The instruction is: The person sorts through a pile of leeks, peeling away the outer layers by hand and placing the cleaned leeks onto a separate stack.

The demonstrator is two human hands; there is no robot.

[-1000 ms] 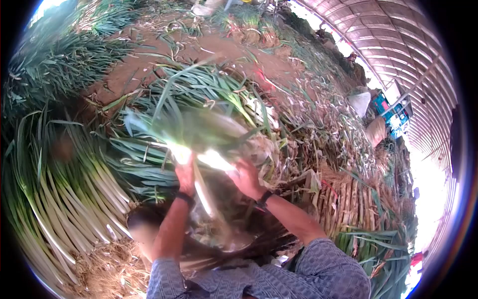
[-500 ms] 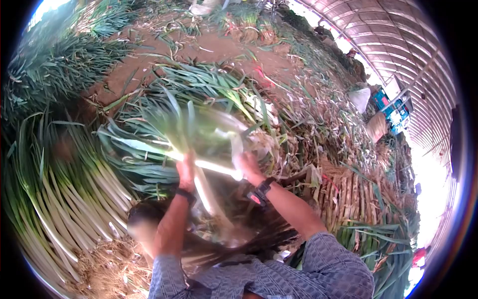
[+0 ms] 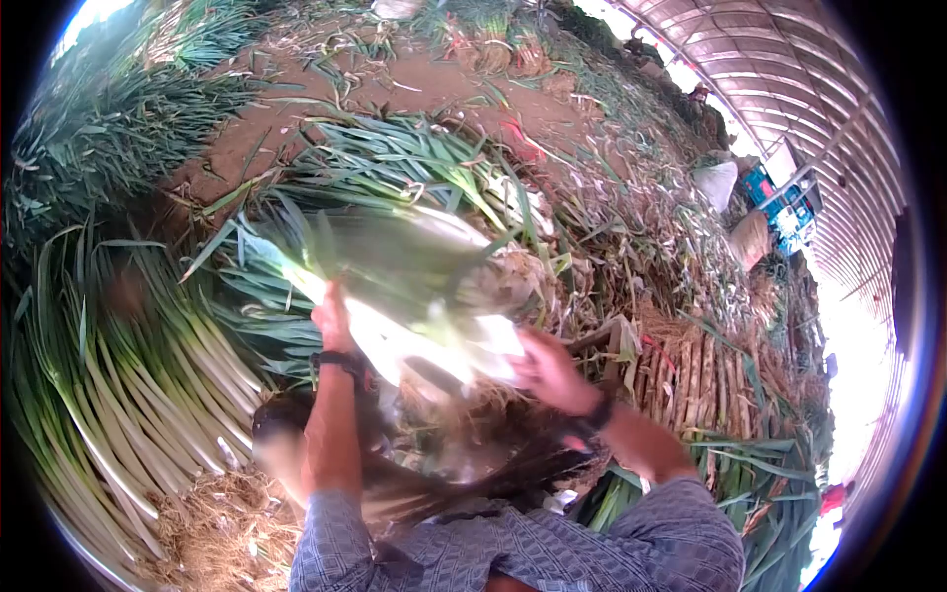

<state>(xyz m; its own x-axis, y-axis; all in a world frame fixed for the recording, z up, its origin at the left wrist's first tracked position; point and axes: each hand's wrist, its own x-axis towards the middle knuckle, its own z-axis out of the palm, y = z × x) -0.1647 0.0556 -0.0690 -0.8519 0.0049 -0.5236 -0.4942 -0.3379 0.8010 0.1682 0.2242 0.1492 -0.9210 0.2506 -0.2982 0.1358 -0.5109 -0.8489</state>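
My left hand (image 3: 333, 321) is closed round a green onion stalk (image 3: 306, 281), whose leaves fan out up and to the left. Over to the right, my right hand (image 3: 550, 370) is smeared by motion at the right end of a bright white blur of stalk and peeled layers (image 3: 424, 340). What its fingers hold cannot be made out. Behind the hands lies a pile of green onions (image 3: 395, 158), leaves to the left.
Long green onions (image 3: 128, 375) lie in rows at left, their roots (image 3: 232, 528) toward me. Leafy heaps (image 3: 109, 138) stand at upper left. Husk litter (image 3: 631, 237), bundled stalks (image 3: 691, 380), a white sack (image 3: 715, 185) and blue crates (image 3: 784, 212) are at right.
My right hand has moved right and down, away from my left hand, which has shifted slightly left. The white blur between them has widened.
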